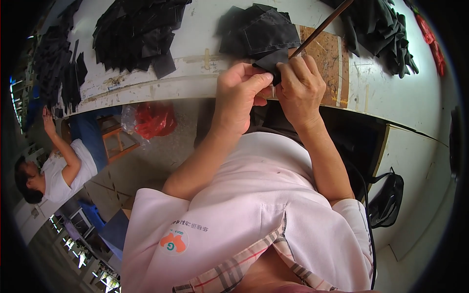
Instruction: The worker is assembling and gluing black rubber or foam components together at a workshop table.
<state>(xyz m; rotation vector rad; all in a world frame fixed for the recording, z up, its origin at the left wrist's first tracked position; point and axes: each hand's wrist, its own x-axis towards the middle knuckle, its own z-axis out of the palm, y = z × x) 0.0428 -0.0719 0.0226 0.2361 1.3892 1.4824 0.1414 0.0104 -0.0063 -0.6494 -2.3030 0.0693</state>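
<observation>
My left hand and my right hand meet at the white table's near edge, both pinching a small black fabric piece between thumbs and fingers. A thin brown stick runs from my right hand up toward the top right, its lower end hidden among my fingers. Just behind the fabric piece lies a loose pile of black fabric pieces.
More black fabric heaps lie at the table's far left, far right and left edge. A brown board sits under my right hand. A red bag and wooden stool stand below. Another person works at left. A black bag hangs right.
</observation>
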